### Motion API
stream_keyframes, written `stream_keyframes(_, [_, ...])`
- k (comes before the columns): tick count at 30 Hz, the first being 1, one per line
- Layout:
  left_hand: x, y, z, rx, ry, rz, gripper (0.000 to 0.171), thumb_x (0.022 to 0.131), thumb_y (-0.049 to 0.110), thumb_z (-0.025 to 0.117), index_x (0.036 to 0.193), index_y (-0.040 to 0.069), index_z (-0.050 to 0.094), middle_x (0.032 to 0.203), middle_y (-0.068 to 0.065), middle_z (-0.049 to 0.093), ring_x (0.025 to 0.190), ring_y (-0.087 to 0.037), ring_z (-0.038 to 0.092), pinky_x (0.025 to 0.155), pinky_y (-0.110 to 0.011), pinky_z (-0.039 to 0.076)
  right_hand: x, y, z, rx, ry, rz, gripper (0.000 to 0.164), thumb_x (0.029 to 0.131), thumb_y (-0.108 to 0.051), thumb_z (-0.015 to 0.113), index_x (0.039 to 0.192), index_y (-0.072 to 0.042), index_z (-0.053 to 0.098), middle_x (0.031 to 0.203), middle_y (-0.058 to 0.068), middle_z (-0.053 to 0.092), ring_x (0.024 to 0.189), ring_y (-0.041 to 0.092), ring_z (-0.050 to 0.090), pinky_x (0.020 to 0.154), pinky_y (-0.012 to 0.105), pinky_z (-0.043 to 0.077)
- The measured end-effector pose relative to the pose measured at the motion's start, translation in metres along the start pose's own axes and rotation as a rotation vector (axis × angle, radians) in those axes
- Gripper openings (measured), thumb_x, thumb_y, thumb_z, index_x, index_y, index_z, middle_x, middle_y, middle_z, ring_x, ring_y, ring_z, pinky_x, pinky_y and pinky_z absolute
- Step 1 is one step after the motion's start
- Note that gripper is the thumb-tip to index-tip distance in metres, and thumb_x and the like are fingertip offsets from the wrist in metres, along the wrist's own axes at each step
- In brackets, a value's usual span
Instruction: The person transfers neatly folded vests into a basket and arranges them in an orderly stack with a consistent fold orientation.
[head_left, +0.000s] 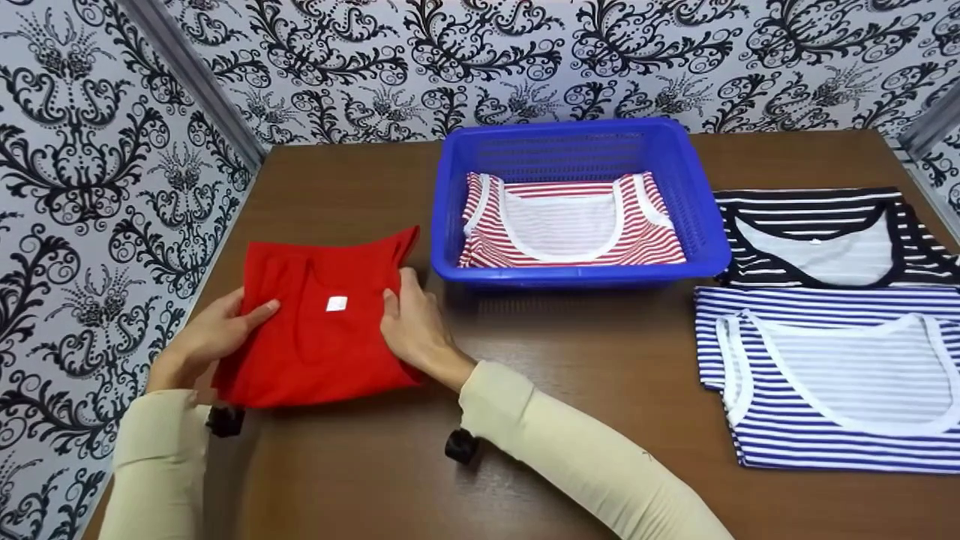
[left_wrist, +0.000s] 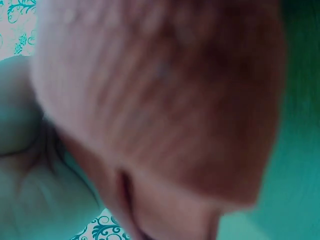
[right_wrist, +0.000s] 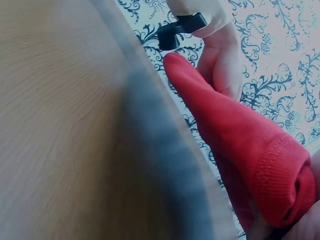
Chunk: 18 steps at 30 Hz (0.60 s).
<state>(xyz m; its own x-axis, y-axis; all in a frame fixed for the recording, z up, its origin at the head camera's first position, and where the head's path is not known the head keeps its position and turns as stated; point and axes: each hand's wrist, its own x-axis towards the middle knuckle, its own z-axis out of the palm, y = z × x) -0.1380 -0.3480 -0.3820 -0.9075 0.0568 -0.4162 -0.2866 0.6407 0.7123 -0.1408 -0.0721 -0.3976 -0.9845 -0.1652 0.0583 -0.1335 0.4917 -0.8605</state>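
A folded red top (head_left: 337, 352) with a small white label hangs between both hands at the left of the table in the head view. My left hand (head_left: 214, 334) grips its left edge, thumb on top and the other fingers hidden beneath. On the opposite side my right hand (head_left: 416, 322) holds the right edge, thumb over the cloth. The right wrist view shows the red top (right_wrist: 225, 120) side-on, raised off the table, its ribbed folded edge by the right fingers. Blurred reddish cloth (left_wrist: 160, 100) fills the left wrist view.
Right of the hands stands a blue plastic basket (head_left: 581, 276) holding a folded red-and-white striped top (head_left: 652, 244). Farther right lie a folded black-and-white striped top (head_left: 810, 199) and a blue-and-white striped top (head_left: 780, 442). Patterned walls (head_left: 450, 67) border the brown table (head_left: 570, 360).
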Motion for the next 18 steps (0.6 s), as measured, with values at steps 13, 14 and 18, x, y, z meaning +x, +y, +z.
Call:
stream_keyframes(13, [-0.004,0.023,-0.001,-0.093,0.003,0.049,0.068,0.092,0.053,0.046,0.146,0.019,0.024,0.119,-0.011,0.053,0.102,-0.020,0.056,0.086,-0.030,0.045,0.004,-0.018,-0.035,0.039,0.028,-0.053,0.023,0.097,-0.018,0.046,0.118,-0.011,0.048,0.095,0.012,0.067,0.091,0.025,0.064,0.080,0.037,0.050])
stream_keyframes(14, [-0.004,0.025,-0.001,-0.096,0.006,0.057,0.067,0.092,0.053,0.046,0.145,0.018,0.026,0.117,-0.011,0.055,0.099,-0.020,0.058,0.084,-0.030,0.047,0.005,-0.018,-0.037,0.043,0.030,-0.058,0.023,0.097,-0.018,0.046,0.119,-0.010,0.048,0.096,0.012,0.066,0.092,0.025,0.064,0.082,0.037,0.049])
stream_keyframes(18, [-0.003,0.034,0.000,-0.118,0.020,0.090,0.064,0.092,0.051,0.047,0.142,0.015,0.030,0.109,-0.011,0.058,0.093,-0.020,0.062,0.080,-0.030,0.049,0.008,-0.018,-0.048,0.057,0.039,-0.073,0.024,0.097,-0.017,0.046,0.120,-0.009,0.049,0.102,0.012,0.066,0.098,0.023,0.062,0.088,0.036,0.047])
